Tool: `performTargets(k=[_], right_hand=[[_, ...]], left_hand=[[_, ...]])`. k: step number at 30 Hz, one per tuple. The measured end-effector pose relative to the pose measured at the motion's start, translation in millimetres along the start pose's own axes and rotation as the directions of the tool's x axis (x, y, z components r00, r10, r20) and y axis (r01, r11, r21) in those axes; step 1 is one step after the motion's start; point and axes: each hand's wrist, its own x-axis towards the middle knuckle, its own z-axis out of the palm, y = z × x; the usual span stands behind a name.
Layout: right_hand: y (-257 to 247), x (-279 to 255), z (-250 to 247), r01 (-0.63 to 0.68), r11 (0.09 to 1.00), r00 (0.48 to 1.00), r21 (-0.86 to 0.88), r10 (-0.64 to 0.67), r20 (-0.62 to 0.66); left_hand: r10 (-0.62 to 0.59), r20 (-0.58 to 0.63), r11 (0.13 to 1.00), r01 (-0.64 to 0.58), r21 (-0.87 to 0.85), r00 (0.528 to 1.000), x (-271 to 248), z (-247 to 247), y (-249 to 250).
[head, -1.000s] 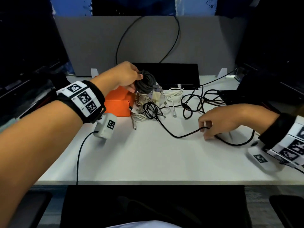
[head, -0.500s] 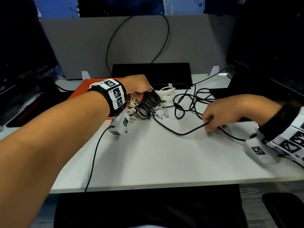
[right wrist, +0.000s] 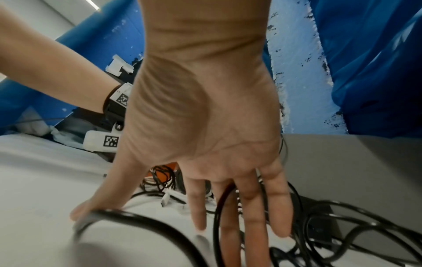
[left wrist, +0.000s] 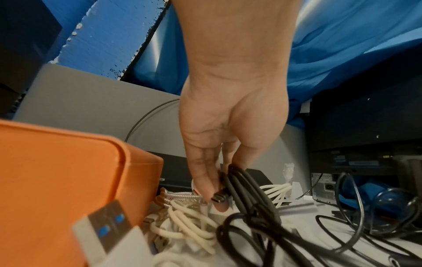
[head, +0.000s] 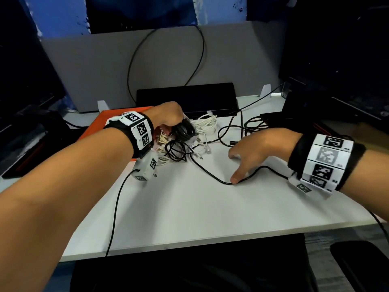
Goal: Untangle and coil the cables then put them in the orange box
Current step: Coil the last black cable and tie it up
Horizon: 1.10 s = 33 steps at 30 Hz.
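Cables (head: 185,144): tangled black and white heap on the white table (head: 189,207), just right of the orange box (head: 117,116), none visibly in it yet. Largest item, the box, stands beside the heap, likely for short transfers. Left hand (head: 168,116) clenched round a coiled black cable (left wrist: 246,189), its plug (left wrist: 219,196) pinned under the fingers, probably so the coil keeps its shape. Right hand (head: 259,148) spread flat, unclenched, thumb (right wrist: 89,209) pressing a loose black lead (head: 210,173) to the table, apparently anchoring it.
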Motion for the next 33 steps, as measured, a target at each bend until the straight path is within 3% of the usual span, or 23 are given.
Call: performTargets(k=[8, 10, 12, 14, 15, 18, 22, 26, 30, 33], right_hand=[[-1, -31, 22, 0.048, 0.998, 0.998, 0.037, -0.049, 0.050], [1, -36, 15, 0.094, 0.995, 0.993, 0.039, -0.090, -0.082], [3, -31, 5, 0.142, 0.990, 0.929, -0.008, -0.136, -0.344], [4, -19, -5, 0.123, 0.992, 0.855, -0.035, -0.124, -0.503], [5, -12, -8, 0.084, 0.994, 0.847, -0.068, -0.107, -0.521], [8, 8, -14, 0.018, 0.998, 0.922, -0.053, -0.037, -0.386], [4, 33, -10, 0.018, 0.997, 0.982, -0.075, -0.032, -0.188], [4, 36, -7, 0.005, 0.995, 0.976, -0.095, -0.026, -0.214], [15, 23, -19, -0.139, 0.954, 0.974, -0.266, 0.083, -0.209], [21, 17, -21, -0.199, 0.941, 0.967, -0.275, 0.142, -0.212]], left_hand=[[0.149, -0.244, 0.988, -0.136, 0.068, 0.958, -5, -15, 9], [0.147, -0.276, 0.987, -0.159, -0.023, 0.950, -10, -17, 18], [0.129, -0.265, 0.965, -0.183, -0.190, 0.956, -18, -15, 29], [0.076, -0.161, 0.879, -0.142, -0.456, 0.984, -27, -8, 40], [0.059, -0.062, 0.816, -0.084, -0.572, 0.996, -31, -2, 45], [0.092, 0.243, 0.713, 0.106, -0.693, 0.966, -34, 17, 48], [0.105, 0.438, 0.784, 0.197, -0.588, 0.893, -27, 41, 40], [0.066, 0.496, 0.875, 0.189, -0.445, 0.866, -27, 40, 34], [0.005, 0.471, 0.948, 0.146, -0.284, 0.882, -26, 32, 32], [-0.034, 0.415, 0.970, 0.131, -0.206, 0.909, -19, 31, 29]])
